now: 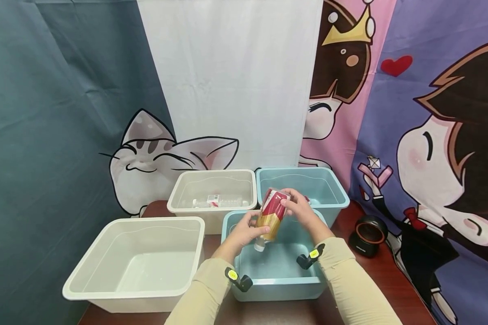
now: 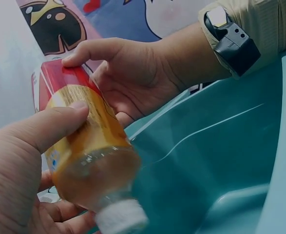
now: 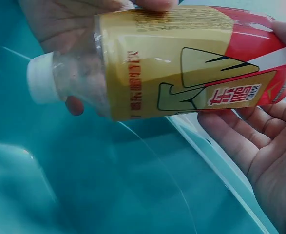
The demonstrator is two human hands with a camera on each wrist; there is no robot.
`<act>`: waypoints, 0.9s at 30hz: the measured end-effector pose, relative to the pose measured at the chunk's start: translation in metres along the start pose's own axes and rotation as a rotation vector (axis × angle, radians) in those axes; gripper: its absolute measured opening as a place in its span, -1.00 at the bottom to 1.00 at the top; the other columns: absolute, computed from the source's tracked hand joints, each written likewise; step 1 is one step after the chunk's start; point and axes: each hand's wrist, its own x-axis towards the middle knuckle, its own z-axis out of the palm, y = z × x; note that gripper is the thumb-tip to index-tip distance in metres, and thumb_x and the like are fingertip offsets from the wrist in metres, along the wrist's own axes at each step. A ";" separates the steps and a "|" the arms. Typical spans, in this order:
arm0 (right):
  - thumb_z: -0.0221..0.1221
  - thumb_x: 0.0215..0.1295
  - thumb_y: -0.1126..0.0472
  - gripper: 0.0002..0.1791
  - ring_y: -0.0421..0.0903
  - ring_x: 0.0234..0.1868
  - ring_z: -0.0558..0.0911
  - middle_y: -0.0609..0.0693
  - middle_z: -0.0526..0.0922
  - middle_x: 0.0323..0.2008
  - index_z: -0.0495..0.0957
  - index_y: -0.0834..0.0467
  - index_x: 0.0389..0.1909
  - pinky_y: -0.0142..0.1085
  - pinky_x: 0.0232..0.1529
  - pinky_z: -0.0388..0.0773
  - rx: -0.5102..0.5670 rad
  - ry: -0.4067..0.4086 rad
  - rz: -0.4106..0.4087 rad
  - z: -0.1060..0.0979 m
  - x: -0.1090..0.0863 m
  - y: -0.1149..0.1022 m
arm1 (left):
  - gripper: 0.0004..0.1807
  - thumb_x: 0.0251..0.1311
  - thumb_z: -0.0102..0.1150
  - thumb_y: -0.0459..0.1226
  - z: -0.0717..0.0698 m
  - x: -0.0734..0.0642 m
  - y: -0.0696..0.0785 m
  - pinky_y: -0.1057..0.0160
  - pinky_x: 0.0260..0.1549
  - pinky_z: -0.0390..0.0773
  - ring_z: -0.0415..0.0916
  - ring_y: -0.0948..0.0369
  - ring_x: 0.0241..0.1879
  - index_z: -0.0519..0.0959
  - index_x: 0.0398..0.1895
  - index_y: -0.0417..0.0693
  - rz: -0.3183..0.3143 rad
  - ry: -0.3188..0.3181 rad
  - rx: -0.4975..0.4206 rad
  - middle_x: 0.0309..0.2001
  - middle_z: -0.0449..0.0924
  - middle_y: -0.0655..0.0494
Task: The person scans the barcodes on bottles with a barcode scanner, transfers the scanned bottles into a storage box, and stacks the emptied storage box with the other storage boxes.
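Observation:
A plastic drink bottle (image 1: 273, 214) with a gold and red label hangs over the near blue bin (image 1: 282, 282), its white cap (image 2: 121, 217) tilted downward. My left hand (image 1: 244, 232) grips it near the cap end, thumb across the gold part of the label. At the red base end, my right hand (image 1: 298, 207) holds the bottle between thumb and fingers. Large printed characters on the label (image 3: 181, 63) face the right wrist camera. The bottle's neck is see-through.
A near white bin (image 1: 134, 298) stands at the left. Behind, a white bin (image 1: 211, 211) holds clear plastic bottles (image 1: 219, 202), next to a far blue bin (image 1: 305, 174). A black round device (image 1: 368, 234) sits on the brown table (image 1: 390, 280) at the right.

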 end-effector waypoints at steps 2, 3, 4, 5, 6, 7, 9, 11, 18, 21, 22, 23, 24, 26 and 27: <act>0.07 0.35 0.14 -0.47 -0.19 -0.19 0.64 0.01 0.59 -0.12 0.36 0.36 0.24 -0.29 -0.19 0.68 0.056 0.018 -0.005 -0.001 0.000 0.000 | -0.19 0.13 0.46 -0.02 0.000 0.000 0.000 -0.12 0.12 0.54 0.53 0.06 0.03 0.33 0.40 -0.03 -0.003 -0.009 0.007 0.07 0.56 -0.04; 0.07 0.36 0.15 -0.48 -0.19 -0.20 0.64 0.00 0.58 -0.13 0.36 0.36 0.23 -0.30 -0.20 0.68 0.077 0.031 -0.007 -0.002 0.000 -0.001 | -0.20 0.12 0.46 -0.02 0.000 -0.001 0.000 -0.13 0.13 0.52 0.53 0.05 0.05 0.34 0.39 -0.04 -0.003 -0.012 0.007 0.08 0.56 -0.04; 0.06 0.36 0.15 -0.49 -0.20 -0.20 0.64 -0.01 0.57 -0.13 0.35 0.37 0.23 -0.30 -0.20 0.68 0.099 0.038 -0.012 -0.002 0.000 -0.001 | -0.20 0.12 0.47 -0.02 0.000 -0.001 0.000 -0.15 0.15 0.51 0.52 0.04 0.07 0.35 0.38 -0.05 0.000 -0.014 0.011 0.09 0.56 -0.04; 0.04 0.36 0.16 -0.49 -0.21 -0.20 0.64 -0.03 0.57 -0.13 0.34 0.38 0.23 -0.30 -0.20 0.69 0.118 0.041 -0.018 -0.002 -0.001 -0.002 | -0.20 0.11 0.47 -0.02 0.000 -0.001 0.000 -0.16 0.16 0.50 0.50 0.04 0.09 0.36 0.38 -0.05 0.000 -0.013 0.013 0.11 0.56 -0.03; 0.03 0.36 0.16 -0.49 -0.21 -0.21 0.64 -0.04 0.57 -0.14 0.34 0.38 0.23 -0.30 -0.21 0.68 0.130 0.045 -0.022 -0.002 -0.001 -0.003 | -0.21 0.11 0.47 -0.01 0.000 -0.001 0.001 -0.16 0.16 0.50 0.50 0.04 0.10 0.38 0.37 -0.06 0.001 -0.010 0.016 0.12 0.55 -0.02; 0.02 0.36 0.16 -0.49 -0.21 -0.21 0.64 -0.06 0.57 -0.15 0.33 0.37 0.23 -0.30 -0.21 0.68 0.137 0.051 -0.025 -0.003 -0.001 -0.003 | -0.21 0.10 0.48 0.00 0.000 -0.001 0.001 -0.16 0.16 0.50 0.49 0.04 0.11 0.39 0.35 -0.06 0.002 -0.007 0.019 0.13 0.55 -0.01; 0.01 0.37 0.17 -0.50 -0.22 -0.23 0.64 -0.09 0.59 -0.16 0.33 0.36 0.23 -0.31 -0.23 0.67 0.141 0.055 -0.028 -0.003 -0.001 -0.004 | -0.23 0.10 0.48 0.01 0.000 -0.002 0.001 -0.16 0.16 0.52 0.50 0.04 0.11 0.41 0.34 -0.06 0.005 0.000 0.025 0.13 0.56 0.00; 0.00 0.38 0.17 -0.52 -0.22 -0.24 0.64 -0.10 0.60 -0.18 0.33 0.35 0.23 -0.32 -0.26 0.67 0.141 0.056 -0.028 -0.003 -0.001 -0.004 | -0.23 0.11 0.47 0.02 0.000 -0.003 0.002 -0.14 0.15 0.53 0.50 0.05 0.10 0.42 0.34 -0.05 0.006 0.007 0.027 0.14 0.56 0.02; -0.01 0.39 0.15 -0.50 -0.22 -0.21 0.66 -0.09 0.61 -0.13 0.30 0.37 0.24 -0.31 -0.24 0.69 0.182 0.025 -0.020 -0.003 0.001 -0.002 | -0.26 0.11 0.47 0.01 -0.001 -0.004 0.002 -0.13 0.14 0.54 0.51 0.06 0.10 0.45 0.32 -0.06 0.007 0.031 0.033 0.12 0.59 0.02; -0.03 0.40 0.14 -0.43 -0.23 -0.15 0.65 -0.08 0.58 -0.05 0.24 0.38 0.33 -0.32 -0.18 0.67 0.180 -0.002 -0.018 -0.005 0.002 0.000 | -0.28 0.11 0.47 -0.02 -0.001 -0.003 0.001 -0.10 0.10 0.55 0.52 0.06 0.07 0.47 0.30 -0.08 0.011 0.036 0.039 0.10 0.60 0.00; -0.03 0.40 0.14 -0.41 -0.23 -0.14 0.65 -0.07 0.57 -0.03 0.22 0.38 0.35 -0.33 -0.16 0.66 0.171 -0.006 -0.020 -0.007 0.003 0.000 | -0.29 0.11 0.47 -0.03 -0.001 -0.003 0.000 -0.06 0.08 0.56 0.52 0.07 0.05 0.47 0.29 -0.09 0.012 0.035 0.037 0.08 0.60 0.00; -0.04 0.41 0.15 -0.39 -0.24 -0.13 0.64 -0.04 0.55 -0.01 0.21 0.38 0.38 -0.34 -0.16 0.65 0.162 -0.006 -0.023 -0.008 0.003 0.000 | -0.30 0.10 0.47 -0.05 -0.001 -0.002 0.000 -0.02 0.05 0.57 0.52 0.08 0.03 0.47 0.28 -0.11 0.014 0.035 0.038 0.07 0.60 0.00; -0.03 0.41 0.15 -0.39 -0.23 -0.13 0.64 0.01 0.55 0.02 0.21 0.38 0.39 -0.35 -0.16 0.65 0.154 -0.003 -0.028 -0.009 0.004 0.000 | -0.31 0.10 0.48 -0.06 -0.002 -0.001 -0.001 0.02 0.02 0.57 0.52 0.10 0.01 0.48 0.27 -0.11 0.016 0.034 0.042 0.05 0.61 0.00; -0.03 0.40 0.15 -0.37 -0.24 -0.12 0.63 0.13 0.53 0.08 0.20 0.36 0.41 -0.37 -0.15 0.64 0.133 0.008 -0.037 -0.010 0.003 -0.001 | -0.32 0.08 0.48 -0.07 -0.002 0.000 -0.002 0.11 -0.05 0.56 0.52 0.12 -0.02 0.49 0.25 -0.11 0.013 0.031 0.054 0.02 0.61 0.01; -0.03 0.40 0.15 -0.37 -0.24 -0.10 0.63 0.21 0.52 0.12 0.21 0.35 0.41 -0.39 -0.14 0.63 0.127 0.013 -0.040 -0.011 0.003 -0.002 | -0.32 0.08 0.48 -0.07 -0.003 0.000 -0.002 0.14 -0.09 0.56 0.52 0.13 -0.04 0.50 0.25 -0.10 0.010 0.030 0.064 0.01 0.62 0.02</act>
